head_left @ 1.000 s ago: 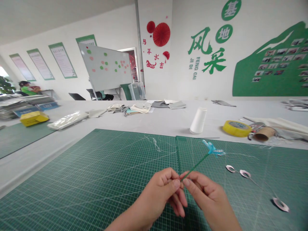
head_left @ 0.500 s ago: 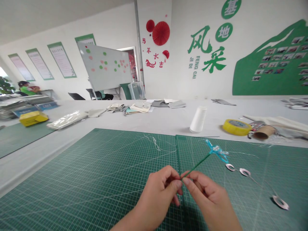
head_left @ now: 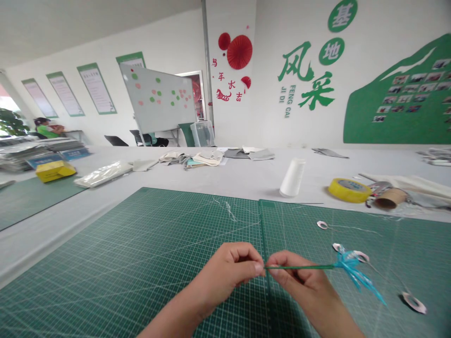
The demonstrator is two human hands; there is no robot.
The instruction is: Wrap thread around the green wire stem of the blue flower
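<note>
Head view: your left hand (head_left: pixel 225 272) and right hand (head_left: pixel 299 277) meet at a thin green wire stem (head_left: pixel 299 267), which lies level. Both hands are closed on it, each pinching between thumb and bent fingers. At the stem's far end, a tuft of shiny blue film (head_left: pixel 352 265) sits over the right half of a green gridded cutting mat (head_left: pixel 141 281), beside small white rings strung on thin wire (head_left: pixel 414 303); you cannot tell whether they touch. Beyond the mat stand a white cone of thread (head_left: pixel 292 177), a yellow tape roll (head_left: pixel 348 190) and a brown cardboard tube (head_left: pixel 387 199).
</note>
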